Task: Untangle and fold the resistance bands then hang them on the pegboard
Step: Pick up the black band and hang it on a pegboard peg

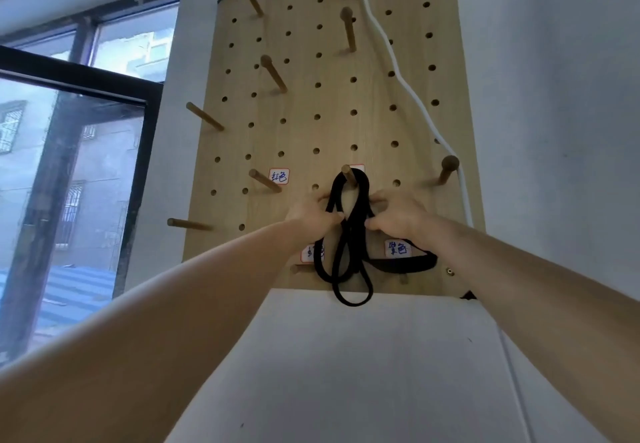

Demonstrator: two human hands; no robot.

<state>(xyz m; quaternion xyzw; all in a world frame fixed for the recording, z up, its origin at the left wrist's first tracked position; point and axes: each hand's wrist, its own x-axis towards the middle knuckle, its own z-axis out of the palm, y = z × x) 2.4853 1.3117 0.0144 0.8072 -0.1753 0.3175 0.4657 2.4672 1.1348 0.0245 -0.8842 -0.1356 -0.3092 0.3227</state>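
A wooden pegboard (311,103) with several wooden pegs hangs on the wall ahead. A black resistance band (349,255) is looped over the lower middle peg (347,174), and its folded loops hang down past the board's bottom edge. My left hand (311,214) pinches the band's left strand just below the peg. My right hand (398,214) grips the right strands at the same height. Another black loop (405,264) trails to the right under my right wrist.
A white cord (398,71) runs down the board's right side past a peg (448,168). Small handwritten labels (279,176) are stuck beside the lower pegs. A white surface (346,356) lies below the board, and a window (69,165) is at the left.
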